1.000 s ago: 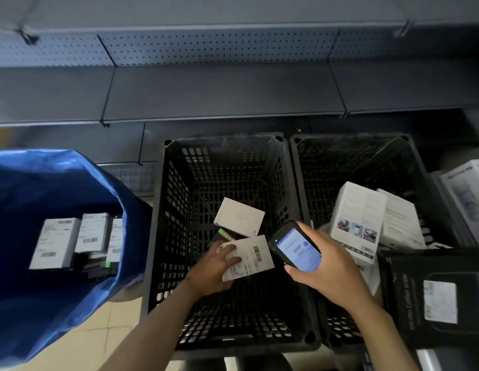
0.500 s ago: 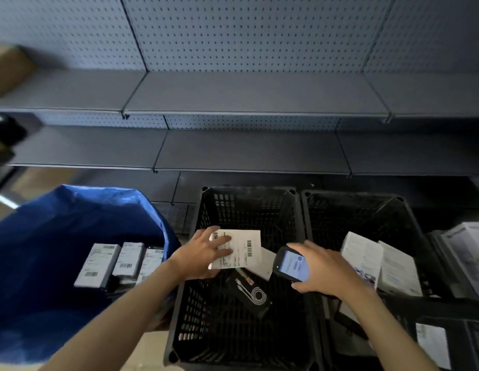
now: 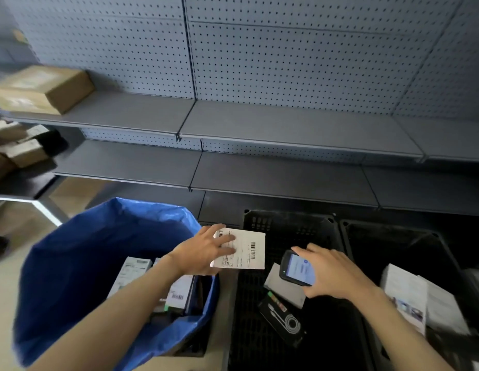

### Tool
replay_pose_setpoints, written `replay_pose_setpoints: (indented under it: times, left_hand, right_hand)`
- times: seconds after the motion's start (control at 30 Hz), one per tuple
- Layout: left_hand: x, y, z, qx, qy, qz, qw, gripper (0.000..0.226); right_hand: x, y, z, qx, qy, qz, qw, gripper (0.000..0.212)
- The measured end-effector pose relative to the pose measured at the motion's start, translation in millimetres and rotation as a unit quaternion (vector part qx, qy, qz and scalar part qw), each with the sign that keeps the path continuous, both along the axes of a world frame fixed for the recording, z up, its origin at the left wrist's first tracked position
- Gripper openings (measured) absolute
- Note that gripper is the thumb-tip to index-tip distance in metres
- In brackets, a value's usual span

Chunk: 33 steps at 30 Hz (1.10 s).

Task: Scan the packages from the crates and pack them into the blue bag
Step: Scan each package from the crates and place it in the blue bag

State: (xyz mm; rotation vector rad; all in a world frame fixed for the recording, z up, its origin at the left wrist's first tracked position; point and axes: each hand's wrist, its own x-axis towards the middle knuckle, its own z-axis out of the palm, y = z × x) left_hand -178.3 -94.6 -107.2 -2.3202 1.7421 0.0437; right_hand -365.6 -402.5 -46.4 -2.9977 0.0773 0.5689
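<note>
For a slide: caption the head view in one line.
Left hand holds a labelled white package beside the blue bag; right hand holds the scanner over the black crate.

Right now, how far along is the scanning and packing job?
Done: several labelled boxes lie in the blue bag. In hand: the left grip holds a white labelled package between the bag and the left crate; the right grip holds the scanner. Left: a grey flat box and a black cable box in that crate, plus white boxes in the right crate.
</note>
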Motion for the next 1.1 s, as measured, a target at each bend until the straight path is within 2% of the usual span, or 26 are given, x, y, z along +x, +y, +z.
replay_pose_setpoints:
  times: [0.33,0.53,0.73,0.9,1.1]
  left_hand:
    - [47.7,112.1,-14.3,-0.025,0.025,0.008,0.999,0.061]
    - [61.2,158.3,-16.0,-0.074,0.019,0.026,0.997,0.063]
    - [67.4,213.3,-28.3,-0.139,0.048,0.116,0.982,0.064]
    - [64.5,254.4,-60.9,-0.188,0.106,0.226,0.95,0.068]
    - [48.3,264.1,-129.7,-0.234,0.174,0.393,0.872,0.071]
  right_hand:
    - [36.2,98.6,24.2,-0.032,-0.02,0.016,0.999,0.109]
    - [53.0,146.1,25.5,-0.05,-0.035,0.022,0.998,0.104]
    - [69.1,178.5,18.5,-0.016,-0.059,0.005,0.998,0.103]
    - [78.2,206.3,4.1,0.057,-0.052,-0.03,0.997,0.101]
    - [81.1,231.0,-25.3,0.11,-0.028,-0.062,0.992,0.099]
